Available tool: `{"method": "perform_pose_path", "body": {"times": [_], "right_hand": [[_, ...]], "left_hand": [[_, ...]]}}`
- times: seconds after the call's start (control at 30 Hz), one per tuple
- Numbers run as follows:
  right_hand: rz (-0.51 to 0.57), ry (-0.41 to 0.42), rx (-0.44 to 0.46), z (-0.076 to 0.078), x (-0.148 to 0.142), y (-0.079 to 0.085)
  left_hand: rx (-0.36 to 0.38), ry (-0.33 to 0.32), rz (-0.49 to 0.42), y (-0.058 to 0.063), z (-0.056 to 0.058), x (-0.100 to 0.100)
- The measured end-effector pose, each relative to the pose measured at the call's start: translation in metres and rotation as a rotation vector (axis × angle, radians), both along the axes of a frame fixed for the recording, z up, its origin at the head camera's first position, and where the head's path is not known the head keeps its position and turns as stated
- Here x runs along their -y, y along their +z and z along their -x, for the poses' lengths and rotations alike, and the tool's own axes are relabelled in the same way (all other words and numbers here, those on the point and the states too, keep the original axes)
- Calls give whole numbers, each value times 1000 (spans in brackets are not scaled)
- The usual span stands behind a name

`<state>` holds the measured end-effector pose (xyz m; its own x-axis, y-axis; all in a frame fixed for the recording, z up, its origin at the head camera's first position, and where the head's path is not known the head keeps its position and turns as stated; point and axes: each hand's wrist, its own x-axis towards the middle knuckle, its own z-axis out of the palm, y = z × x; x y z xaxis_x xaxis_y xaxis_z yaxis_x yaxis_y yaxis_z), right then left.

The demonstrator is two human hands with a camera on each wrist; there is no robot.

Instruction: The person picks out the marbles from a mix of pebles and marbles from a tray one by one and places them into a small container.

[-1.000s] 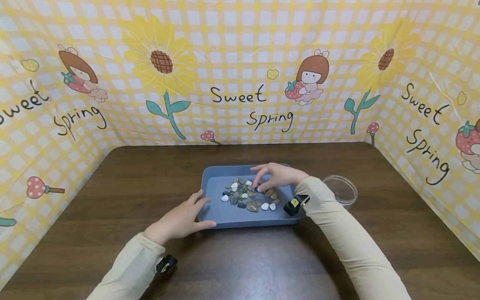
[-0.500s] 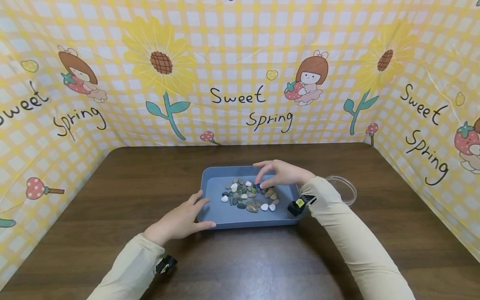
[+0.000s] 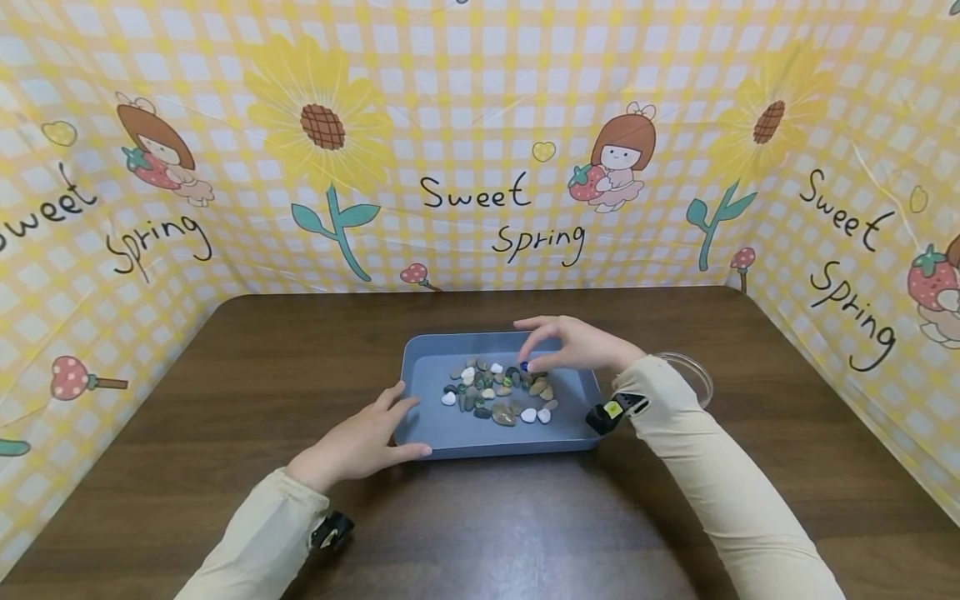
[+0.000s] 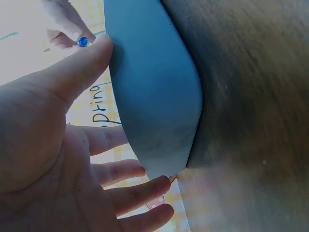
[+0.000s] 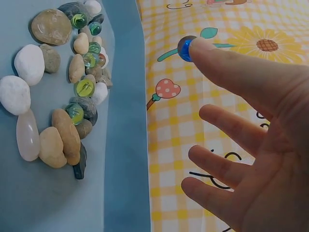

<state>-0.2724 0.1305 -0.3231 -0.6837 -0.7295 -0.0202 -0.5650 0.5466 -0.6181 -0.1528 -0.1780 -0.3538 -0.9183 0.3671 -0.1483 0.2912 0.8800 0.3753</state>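
Observation:
A blue glass marble (image 5: 186, 50) is pinched between the thumb and index finger of my right hand (image 3: 576, 343), above the right half of the blue-grey tray (image 3: 450, 437). That hand's other fingers stay extended. In the tray lies a scatter of pebbles, including a large brown stone (image 3: 504, 415), white stones (image 5: 29, 64) and several green glass marbles (image 5: 85, 88). My left hand (image 3: 358, 440) rests at the tray's front left corner, thumb at the near rim and relaxed fingers along the left side, as the left wrist view also shows.
A clear round plastic dish (image 3: 703, 382) stands right of the tray, partly hidden by the right sleeve (image 3: 675, 417). The brown wooden table (image 3: 480, 517) ends at a yellow checked cloth wall (image 3: 450, 108) behind and at both sides.
My right hand has risen slightly and shifted right, lifting the blue marble up from among the pebbles. The left hand has stayed in place at the tray.

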Motion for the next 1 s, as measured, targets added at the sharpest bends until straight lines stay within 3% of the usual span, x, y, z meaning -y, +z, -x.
{"method": "perform_pose_path", "body": {"times": [1.0], "right_hand": [[78,-91,-85,-14,-30,4]], "left_hand": [[-5,-7,-3,1,-1,0]]}}
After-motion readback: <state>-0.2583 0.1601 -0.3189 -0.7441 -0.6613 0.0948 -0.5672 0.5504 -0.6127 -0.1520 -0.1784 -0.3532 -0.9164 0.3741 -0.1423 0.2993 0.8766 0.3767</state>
